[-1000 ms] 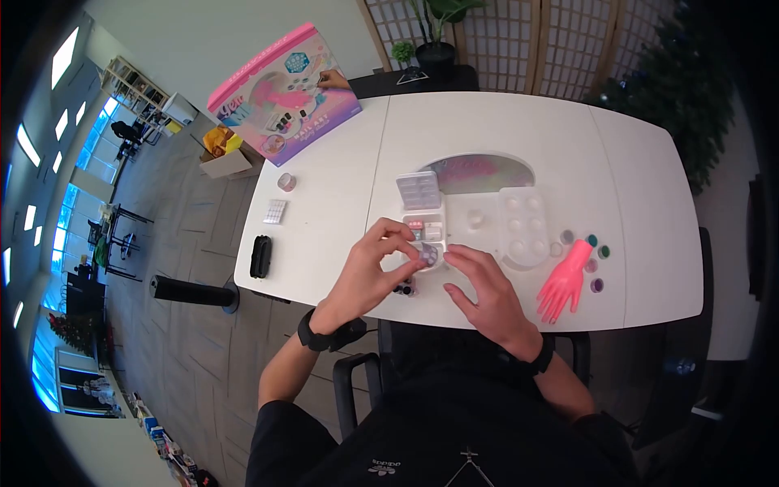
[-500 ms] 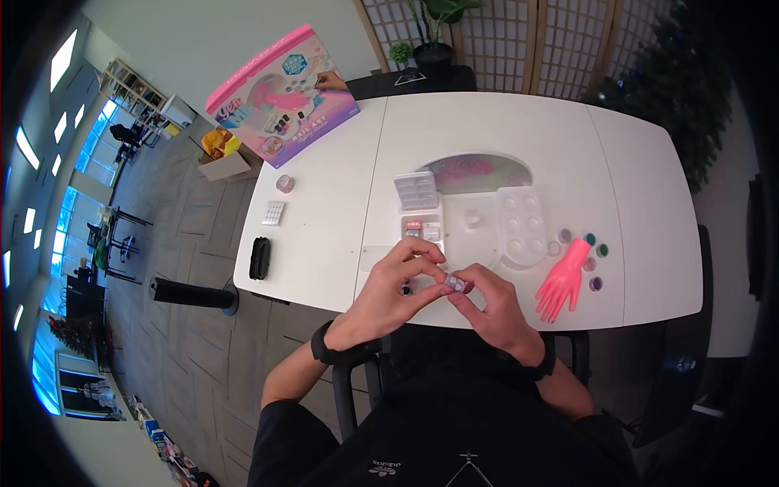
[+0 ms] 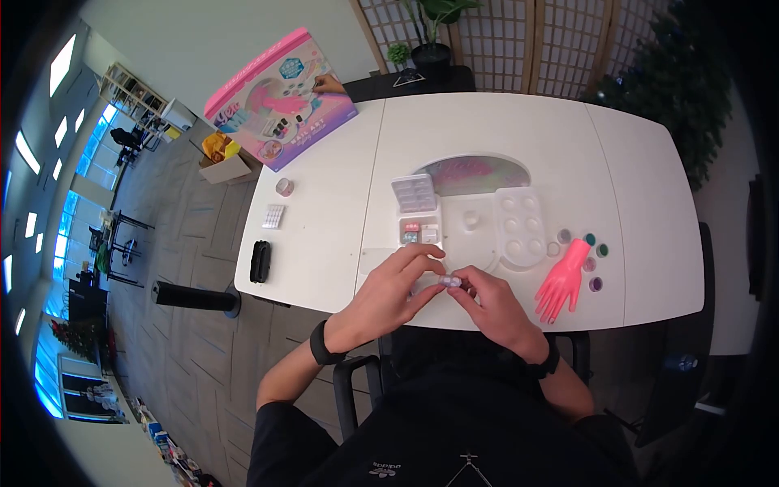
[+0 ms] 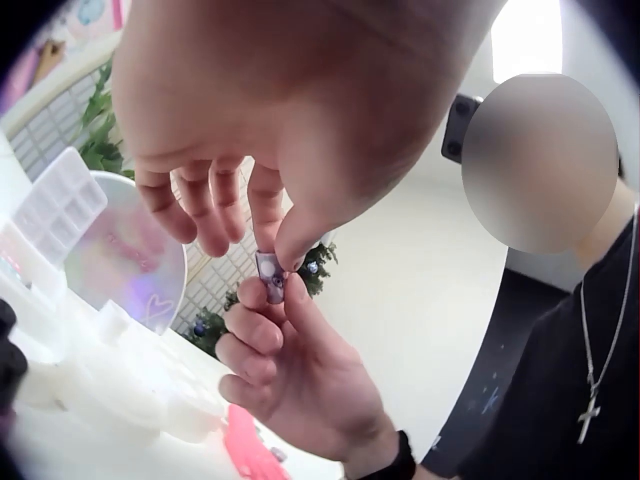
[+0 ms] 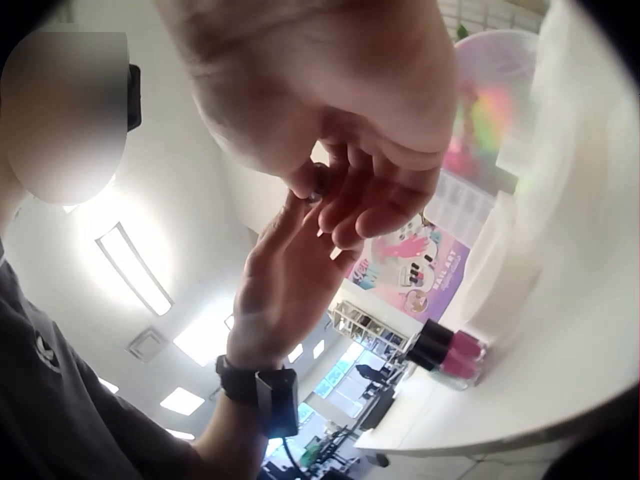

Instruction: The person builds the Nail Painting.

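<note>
In the head view both hands meet over the front of the white table, in front of a white nail-art station (image 3: pixel 471 247). Between their fingertips is a small lilac piece (image 4: pixel 270 276) with pale round spots; its exact kind cannot be told. My left hand (image 3: pixel 388 286) pinches its upper end between thumb and forefinger, the other fingers hanging apart. From below, my right hand (image 3: pixel 492 307) grips the lower end between thumb and fingers. In the right wrist view the right fingers mostly hide the piece.
A pink model hand (image 3: pixel 562 280) lies on the right beside several small pots (image 3: pixel 596 284). The station has an open lidded tray (image 3: pixel 415 193), a palette (image 3: pixel 521 223) and an upright mirror-like panel (image 3: pixel 479 173). Nail polish bottles (image 5: pixel 446 352) stand near the table edge. A nail-art box (image 3: pixel 280 101) stands back left.
The lilac piece has come from over the station's tray towards the person and slightly right, held first by the left hand alone. My right hand has closed in and now grips it too.
</note>
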Demonstrator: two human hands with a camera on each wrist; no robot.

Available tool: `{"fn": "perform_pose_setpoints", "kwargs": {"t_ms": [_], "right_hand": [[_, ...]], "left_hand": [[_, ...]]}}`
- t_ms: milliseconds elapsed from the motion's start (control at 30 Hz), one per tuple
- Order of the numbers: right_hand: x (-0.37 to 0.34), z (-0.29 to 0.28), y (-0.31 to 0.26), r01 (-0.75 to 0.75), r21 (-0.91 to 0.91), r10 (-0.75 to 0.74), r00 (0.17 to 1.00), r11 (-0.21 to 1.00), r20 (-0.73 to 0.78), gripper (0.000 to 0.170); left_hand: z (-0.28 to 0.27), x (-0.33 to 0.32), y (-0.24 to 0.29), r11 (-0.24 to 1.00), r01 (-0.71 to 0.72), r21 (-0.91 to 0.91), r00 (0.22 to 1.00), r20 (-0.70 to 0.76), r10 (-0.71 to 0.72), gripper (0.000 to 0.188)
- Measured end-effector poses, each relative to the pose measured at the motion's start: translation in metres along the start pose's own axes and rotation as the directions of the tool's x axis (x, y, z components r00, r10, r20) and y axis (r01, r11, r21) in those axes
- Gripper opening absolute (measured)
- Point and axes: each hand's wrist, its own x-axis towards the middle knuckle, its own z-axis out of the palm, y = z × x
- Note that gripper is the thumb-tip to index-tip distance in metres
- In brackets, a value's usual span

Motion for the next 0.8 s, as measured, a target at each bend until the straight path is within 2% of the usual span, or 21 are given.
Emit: {"fn": "perform_pose_setpoints", "kwargs": {"t_ms": [67,167,367,500,600,733,800], "right_hand": [[0.000,0.002,0.003,0.063,-0.083,-0.066,0.997,0.995,-0.033,0.021],[0.003,0.005,0.010,0.090,-0.134,-0.097,0.994,0.987,-0.050,0.021],[0.009,0.001,0.017,-0.018,-0.074,0.018,1.000,0.997,-0.001,0.026],[0.013,0.006,0.032,0.004,-0.076,-0.008,0.998,0.997,-0.055,0.043],[0.012,0.007,0.044,-0.046,-0.106,0.041,0.998,0.993,-0.047,0.055],[0.011,0.006,0.049,-0.075,-0.101,0.075,0.997,0.992,-0.006,0.055],[0.010,0.004,0.047,-0.091,-0.089,0.091,0.996,0.992,0.001,0.054]], "left_hand": [[0.001,0.002,-0.003,0.971,-0.167,0.171,0.986,0.023,0.165,0.029],[0.002,0.003,-0.006,0.937,-0.226,0.267,0.973,0.116,0.202,0.029],[0.001,0.015,-0.013,0.920,-0.223,0.321,0.967,0.195,0.166,0.025],[0.000,0.028,-0.032,0.917,-0.191,0.349,0.978,0.143,0.150,0.021],[-0.004,0.042,-0.062,0.896,-0.117,0.428,0.993,0.070,0.096,0.018],[0.006,0.053,-0.092,0.859,-0.071,0.507,0.997,0.066,0.043,0.017],[0.014,0.056,-0.104,0.842,-0.113,0.528,0.993,0.096,0.073,0.018]]}}
